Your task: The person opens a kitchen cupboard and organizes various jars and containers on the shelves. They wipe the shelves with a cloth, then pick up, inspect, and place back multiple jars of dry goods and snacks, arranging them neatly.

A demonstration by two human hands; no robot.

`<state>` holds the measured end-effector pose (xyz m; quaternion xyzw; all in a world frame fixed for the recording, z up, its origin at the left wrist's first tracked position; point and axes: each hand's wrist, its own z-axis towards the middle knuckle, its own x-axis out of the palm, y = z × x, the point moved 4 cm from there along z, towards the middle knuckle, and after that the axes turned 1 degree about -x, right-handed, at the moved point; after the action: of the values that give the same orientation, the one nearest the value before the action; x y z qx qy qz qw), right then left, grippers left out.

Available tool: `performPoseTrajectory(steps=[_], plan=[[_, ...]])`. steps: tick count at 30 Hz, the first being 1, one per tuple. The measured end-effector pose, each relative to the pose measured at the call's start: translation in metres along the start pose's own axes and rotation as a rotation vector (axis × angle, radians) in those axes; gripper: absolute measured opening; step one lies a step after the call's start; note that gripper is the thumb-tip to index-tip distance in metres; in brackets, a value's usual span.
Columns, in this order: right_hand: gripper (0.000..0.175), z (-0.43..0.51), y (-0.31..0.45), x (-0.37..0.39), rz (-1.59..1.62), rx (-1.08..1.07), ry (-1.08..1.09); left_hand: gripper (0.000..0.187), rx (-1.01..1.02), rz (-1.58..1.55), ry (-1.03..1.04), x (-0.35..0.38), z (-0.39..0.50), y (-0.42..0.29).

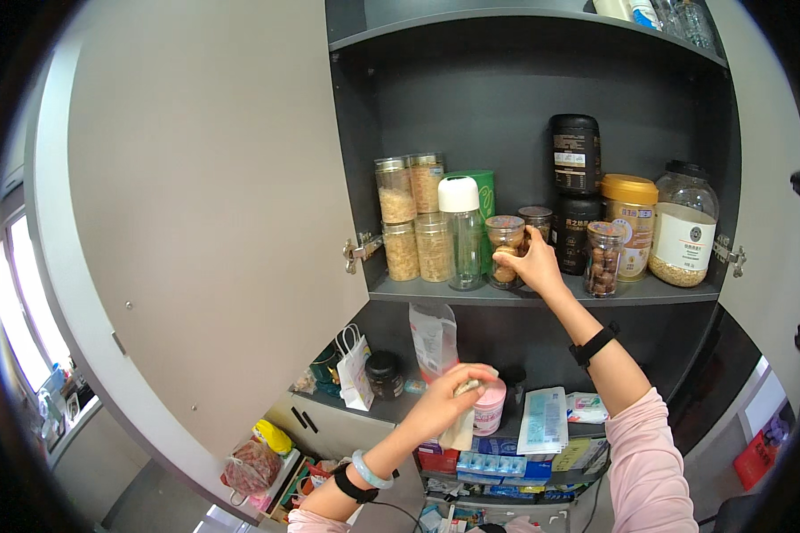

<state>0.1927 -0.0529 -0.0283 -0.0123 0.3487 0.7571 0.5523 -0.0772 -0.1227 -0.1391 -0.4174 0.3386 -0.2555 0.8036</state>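
Observation:
My right hand (539, 263) is at the cabinet shelf, thumb and fingers around a clear lidded jar (505, 230) of round brown pieces. The jar stands near the shelf's front edge. Behind the hand, a second dark-lidded jar (535, 214) is partly hidden. To the left stand a clear bottle with a white cap (465, 246) and a green canister (485, 186). Lower down, my left hand (448, 400) holds a pale cloth (461, 430) in front of a pink-lidded tub (489, 413). The fingers hide part of the cloth.
Stacked jars of pale flakes (402, 250) stand at the shelf's left. Black canisters (575, 160), a yellow-lidded tin (630, 220), a nut jar (604, 260) and an oat jar (683, 226) stand right. The open cabinet door (207, 200) spans the left. Below are a paper bag (355, 373) and packets (543, 420).

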Motion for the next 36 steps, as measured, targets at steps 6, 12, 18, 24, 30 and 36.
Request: performPoseTrajectory(steps=[6, 12, 18, 24, 30, 36], plan=[[0.087, 0.001, 0.002, 0.001, -0.229, 0.001, -0.025, 0.03, 0.293, 0.438, -0.257, -0.014, 0.075, -0.02], [0.069, 0.008, -0.004, -0.014, -0.164, 0.005, -0.05, 0.067, 0.386, 0.823, -0.41, -0.012, 0.15, -0.032], [0.054, 0.015, 0.001, -0.028, -0.506, -0.342, -0.259, 0.082, 0.367, 0.965, -0.482, -0.009, 0.2, -0.018], [0.061, 0.032, -0.022, -0.011, -0.519, -0.139, -0.079, 0.083, 0.38, 0.914, -0.595, -0.002, 0.206, 0.003], [0.055, 0.033, -0.033, -0.014, -0.38, -0.217, -0.115, 0.077, 0.407, 0.848, -0.613, -0.002, 0.204, 0.014], [0.057, 0.031, -0.032, -0.016, -0.323, -0.214, -0.129, 0.075, 0.44, 0.848, -0.618, -0.003, 0.203, 0.013]])
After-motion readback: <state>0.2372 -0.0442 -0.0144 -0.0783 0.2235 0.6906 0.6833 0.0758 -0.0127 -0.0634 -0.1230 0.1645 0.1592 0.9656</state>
